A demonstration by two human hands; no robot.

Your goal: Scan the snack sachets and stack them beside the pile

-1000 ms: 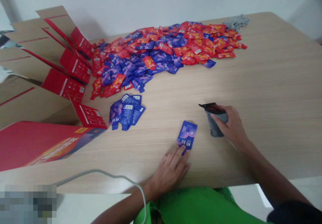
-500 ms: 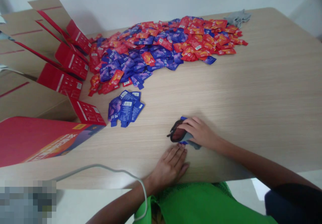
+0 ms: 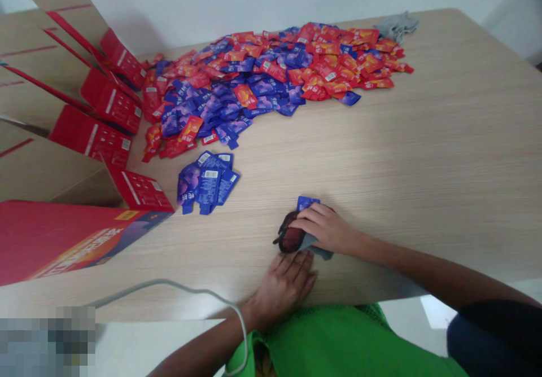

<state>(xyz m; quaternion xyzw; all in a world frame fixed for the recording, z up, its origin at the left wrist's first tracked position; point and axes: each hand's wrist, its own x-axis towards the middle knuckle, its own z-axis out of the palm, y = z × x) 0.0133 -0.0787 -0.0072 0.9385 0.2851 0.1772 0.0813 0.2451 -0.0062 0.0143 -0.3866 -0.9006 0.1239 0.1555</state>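
My right hand (image 3: 330, 227) is closed on a bunched cloth (image 3: 292, 239), grey with a dark red, black-edged part. It presses the cloth down over a flat blue sachet (image 3: 307, 202), whose top edge shows beyond my fingers. Most of that sachet is hidden under the cloth and hand. My left hand (image 3: 284, 284) lies flat on the table just below, fingers stretched out, their tips at the cloth's lower edge. Whether those fingertips touch the sachet I cannot tell. To the left lies a small group of overlapping blue sachets (image 3: 208, 185).
A long heap of red and blue sachets (image 3: 254, 78) spreads along the table's (image 3: 402, 168) back. Open red cardboard boxes (image 3: 76, 230) stand at the left. A grey cloth (image 3: 398, 26) lies at the back right. A grey cable (image 3: 161, 282) crosses the front left.
My right hand and the cloth have shifted down toward my left hand, showing more of the sachet's top. The view has moved slightly.
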